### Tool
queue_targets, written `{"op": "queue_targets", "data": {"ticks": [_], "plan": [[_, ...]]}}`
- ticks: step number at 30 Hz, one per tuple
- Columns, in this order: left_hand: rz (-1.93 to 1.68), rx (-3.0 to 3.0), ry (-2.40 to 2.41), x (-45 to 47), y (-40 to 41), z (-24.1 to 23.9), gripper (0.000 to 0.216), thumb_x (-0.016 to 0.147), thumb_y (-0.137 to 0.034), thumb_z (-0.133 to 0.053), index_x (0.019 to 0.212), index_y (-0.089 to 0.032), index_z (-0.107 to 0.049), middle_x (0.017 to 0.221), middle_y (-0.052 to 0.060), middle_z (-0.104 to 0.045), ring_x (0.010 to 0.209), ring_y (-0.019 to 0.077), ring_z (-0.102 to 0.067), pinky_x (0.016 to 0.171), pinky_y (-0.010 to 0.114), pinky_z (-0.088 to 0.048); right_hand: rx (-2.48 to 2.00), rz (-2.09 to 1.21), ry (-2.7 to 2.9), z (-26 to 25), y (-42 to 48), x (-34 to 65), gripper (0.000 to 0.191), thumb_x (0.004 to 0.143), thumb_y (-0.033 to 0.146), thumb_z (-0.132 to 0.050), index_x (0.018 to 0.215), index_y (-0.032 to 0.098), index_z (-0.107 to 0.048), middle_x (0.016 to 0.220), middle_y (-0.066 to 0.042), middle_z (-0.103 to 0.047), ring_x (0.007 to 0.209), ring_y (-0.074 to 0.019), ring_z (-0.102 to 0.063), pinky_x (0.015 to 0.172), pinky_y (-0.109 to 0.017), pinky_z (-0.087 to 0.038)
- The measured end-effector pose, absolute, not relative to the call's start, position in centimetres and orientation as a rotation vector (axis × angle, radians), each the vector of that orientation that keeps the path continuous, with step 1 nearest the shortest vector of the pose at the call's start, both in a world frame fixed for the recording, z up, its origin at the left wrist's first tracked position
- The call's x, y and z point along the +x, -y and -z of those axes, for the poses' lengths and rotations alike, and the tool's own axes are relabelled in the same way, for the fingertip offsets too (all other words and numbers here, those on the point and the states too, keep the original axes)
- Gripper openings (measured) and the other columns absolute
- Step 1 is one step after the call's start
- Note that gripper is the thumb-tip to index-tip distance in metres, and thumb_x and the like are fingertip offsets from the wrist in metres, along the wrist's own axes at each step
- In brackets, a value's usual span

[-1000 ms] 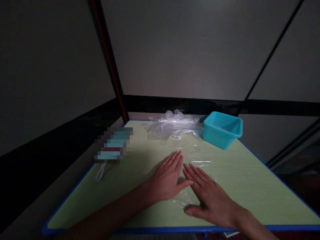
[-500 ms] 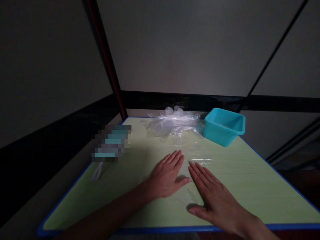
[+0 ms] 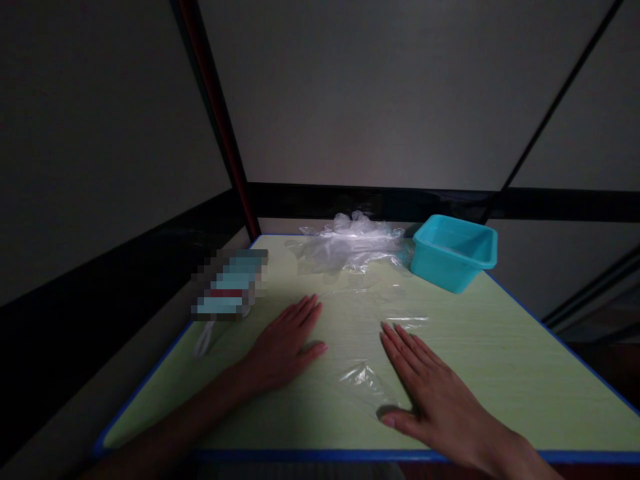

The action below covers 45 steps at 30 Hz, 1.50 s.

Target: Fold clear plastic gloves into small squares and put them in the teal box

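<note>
A thin clear plastic sheet or glove (image 3: 373, 363) lies flat on the pale green table (image 3: 500, 373). My right hand (image 3: 430, 393) lies palm down on its right part, fingers stretched out. My left hand (image 3: 285, 343) rests flat on the table to the left of the sheet, fingers out, holding nothing. A gap of bare plastic and table shows between the two hands.
A heap of clear plastic gloves (image 3: 350, 250) sits at the table's far edge. A turquoise tub (image 3: 454, 252) stands at the far right corner. A blurred-out object (image 3: 230, 285) with a white cord (image 3: 204, 340) lies at the left edge. Dark walls surround the table.
My left hand has slid left, away from the right hand, along the table. The right hand has stayed flat on the plastic. The plastic between them now shows a crease.
</note>
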<state>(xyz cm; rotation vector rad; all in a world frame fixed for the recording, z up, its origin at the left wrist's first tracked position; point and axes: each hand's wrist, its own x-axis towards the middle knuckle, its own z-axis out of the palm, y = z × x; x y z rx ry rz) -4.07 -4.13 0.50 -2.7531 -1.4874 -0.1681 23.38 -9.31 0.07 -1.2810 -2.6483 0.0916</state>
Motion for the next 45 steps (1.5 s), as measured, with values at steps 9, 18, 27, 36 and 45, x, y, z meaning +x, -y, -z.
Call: {"op": "queue_targets", "data": {"ticks": [9,18,27,36,45], "plan": [[0.31,-2.735,1.614,-2.8,3.2,-2.2,0.063,0.087,-0.05,-0.022,0.133,-0.006,-0.022,0.141,0.014,-0.017,0.13,0.0202,-0.014,0.104,0.036,-0.02,-1.3,-0.1,2.64,0.0,9.3,23.3,0.09,0.073,0.064,-0.042,0.138,0.013,-0.006,0.143,-0.009,-0.007,0.129,-0.0274,-0.01,0.105,-0.041,-0.021],[0.289,-2.908,1.292,4.3,4.2,-2.2,0.057,0.088,-0.04,-0.032,0.13,-0.002,-0.031,0.139,0.016,-0.024,0.129,0.0207,-0.018,0.105,0.031,-0.019,-1.305,-0.127,2.666,-0.2,9.2,23.3,0.09,0.072,0.067,-0.04,0.137,0.011,-0.011,0.142,-0.011,-0.008,0.13,-0.027,-0.01,0.105,-0.041,-0.019],[0.346,-2.882,1.244,4.4,4.0,-0.5,0.061,0.088,-0.048,-0.025,0.131,-0.006,-0.027,0.14,0.014,-0.023,0.129,0.0193,-0.016,0.106,0.031,-0.015,-1.283,-0.132,2.664,-0.1,9.2,23.4,0.097,0.067,0.07,-0.042,0.137,0.01,-0.012,0.142,-0.011,-0.009,0.129,-0.0284,-0.009,0.105,-0.042,-0.019],[0.309,-2.895,1.242,4.5,4.0,-0.5,0.065,0.087,-0.052,-0.021,0.132,-0.004,-0.025,0.14,0.015,-0.021,0.13,0.0206,-0.015,0.105,0.033,-0.014,-1.306,-0.094,2.713,-0.6,9.3,23.3,0.079,0.08,0.061,-0.033,0.137,0.01,-0.012,0.142,-0.01,-0.009,0.13,-0.0248,-0.008,0.105,-0.042,-0.02],[0.271,-2.902,1.25,3.0,3.7,-0.8,0.06,0.087,-0.049,-0.031,0.133,-0.011,-0.027,0.141,0.01,-0.022,0.13,0.0195,-0.016,0.105,0.033,-0.016,-1.31,-0.031,2.704,-0.2,9.3,23.4,0.083,0.079,0.063,-0.032,0.137,0.011,-0.007,0.143,-0.01,-0.005,0.13,-0.0249,-0.007,0.105,-0.04,-0.02]]}}
